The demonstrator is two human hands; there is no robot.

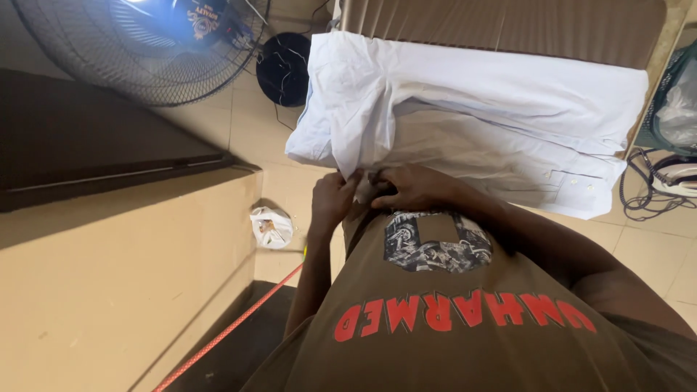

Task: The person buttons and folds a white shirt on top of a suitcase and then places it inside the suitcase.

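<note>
White dress shirt (494,109), spread across brown ironing board (508,25); near edge bunched between both hands; left hand (335,197) and right hand (414,187) fingers closed, pinching its hem against the body.

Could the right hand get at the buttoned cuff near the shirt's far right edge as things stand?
Probably yes. The right hand rests at the white shirt's near edge, and only flat shirt fabric lies between it and the cuff; nothing blocks the way.

white shirt (494,109), olive tee (450,341), red lettering (465,313)
</note>
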